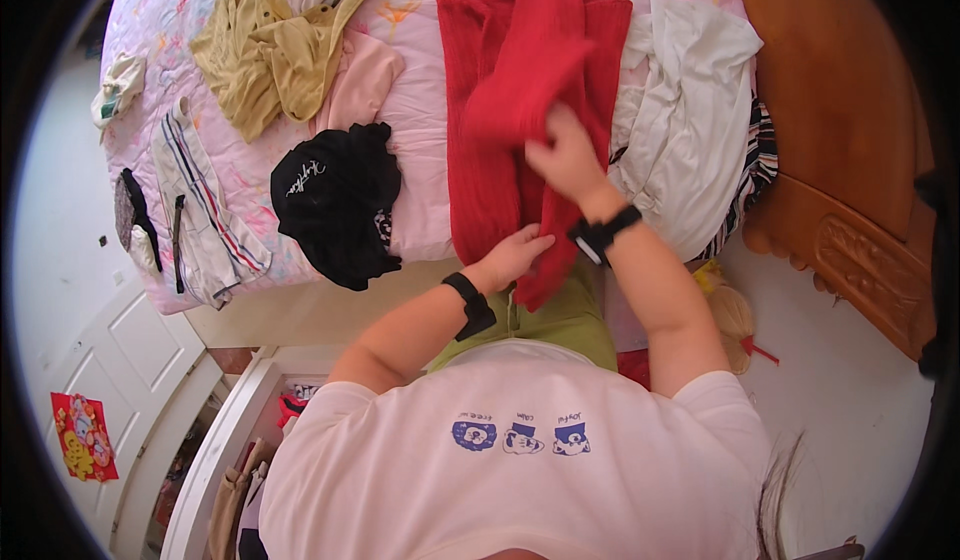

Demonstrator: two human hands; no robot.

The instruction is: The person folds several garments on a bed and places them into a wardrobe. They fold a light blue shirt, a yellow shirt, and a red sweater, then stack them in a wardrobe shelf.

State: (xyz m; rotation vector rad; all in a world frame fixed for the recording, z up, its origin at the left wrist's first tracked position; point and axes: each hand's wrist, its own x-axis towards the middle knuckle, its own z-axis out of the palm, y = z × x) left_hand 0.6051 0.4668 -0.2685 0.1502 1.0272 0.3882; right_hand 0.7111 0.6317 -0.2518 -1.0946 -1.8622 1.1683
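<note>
A red ribbed knit garment [487, 177] lies lengthwise on the patterned bedspread [420, 80], its near end hanging over the bed's edge by my legs. My right hand [566, 155] grips a blurred, raised part of the red knit over the garment's middle. Lower down, my left hand [517, 260] rests at the near end of the garment; whether its fingers pinch the fabric is not plain. To the right is a crumpled white garment [682, 117], partly over a striped fabric [759, 155]. A black garment [334, 200] with white lettering lies to the left.
Farther left on the bed are a khaki garment [277, 57], a pink fabric [367, 80], a white striped garment [202, 207] and small items of clothing. A carved wooden bed end [847, 237] borders the right side. An open compartment with clothes [232, 500] stands at lower left.
</note>
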